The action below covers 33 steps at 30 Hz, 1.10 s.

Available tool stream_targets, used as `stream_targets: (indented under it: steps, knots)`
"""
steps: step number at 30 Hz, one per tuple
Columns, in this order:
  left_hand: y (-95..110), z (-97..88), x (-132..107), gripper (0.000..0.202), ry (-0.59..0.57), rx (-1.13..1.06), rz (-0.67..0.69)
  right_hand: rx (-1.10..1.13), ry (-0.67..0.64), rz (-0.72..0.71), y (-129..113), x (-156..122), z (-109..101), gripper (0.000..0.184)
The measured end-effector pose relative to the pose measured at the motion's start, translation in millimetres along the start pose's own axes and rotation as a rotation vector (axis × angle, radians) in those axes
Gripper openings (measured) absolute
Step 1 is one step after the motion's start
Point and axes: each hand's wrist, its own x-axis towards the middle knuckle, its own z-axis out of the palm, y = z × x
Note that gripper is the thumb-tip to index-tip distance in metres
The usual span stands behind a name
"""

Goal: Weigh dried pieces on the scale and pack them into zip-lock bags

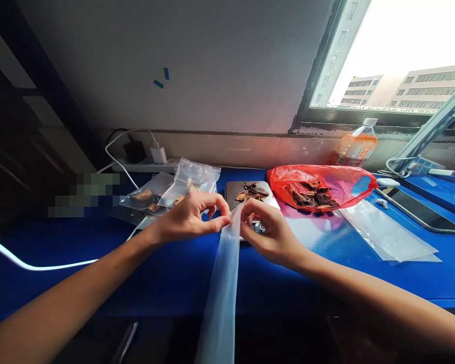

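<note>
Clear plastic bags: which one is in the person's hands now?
The long clear bag hanging between the left hand and right hand, pinched near its top. The filled bags lie at left, the flat bags at right.

Both hands are up at the mouth of a clear bag (222, 293), left hand (195, 215) and right hand (271, 232) each pinching an edge while the rest hangs down past the blue table (288, 288). Just behind is a scale (232, 191) with some dried bits (253, 193) on it. Red bag (351, 181) of dark flakes (314, 196) to the right, then flat sleeves (392, 232) and a phone (420, 210). Filled baggies (146, 196) sit left, orange bottle (358, 145) at the back.
</note>
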Motion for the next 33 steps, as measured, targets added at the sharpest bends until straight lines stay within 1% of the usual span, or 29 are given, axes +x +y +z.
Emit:
stream_targets:
  steps: [4, 7, 10, 14, 17, 20, 25, 29, 33]
  knots:
    - [1, 3.4, -1, 0.016, -0.02, -0.048, -0.071, 0.057, -0.016, 0.061, 1, -1, 0, 0.015]
    - [0, 4.0, -1, 0.016, -0.012, -0.053, -0.055, 0.108, -0.029, 0.102, 3, -1, 1, 0.012]
    - [0, 4.4, -2, 0.016, -0.003, -0.044, -0.042, 0.134, -0.032, 0.122, 4, -1, 1, 0.015]
    - [5, 5.6, -1, 0.015, 0.006, -0.029, -0.065, 0.117, -0.061, 0.147, 6, 0, 2, 0.018]
    - [7, 6.6, 0, 0.013, -0.012, -0.029, -0.079, 0.117, -0.076, 0.157, 7, 0, 2, 0.02]
    - [7, 7.3, 1, 0.014, -0.015, -0.052, -0.062, 0.11, -0.073, 0.151, 8, 0, 2, 0.019]
    - [4, 6.8, 1, 0.014, 0.033, -0.05, -0.031, 0.098, -0.08, 0.153, 10, 0, 1, 0.011]
    - [3, 4.9, 2, 0.021, -0.001, -0.001, -0.023, 0.092, -0.057, 0.163, 11, 1, 1, 0.012]
    - [5, 3.1, 2, 0.015, 0.013, 0.055, 0.041, 0.075, -0.036, 0.149, 7, 3, 2, 0.012]
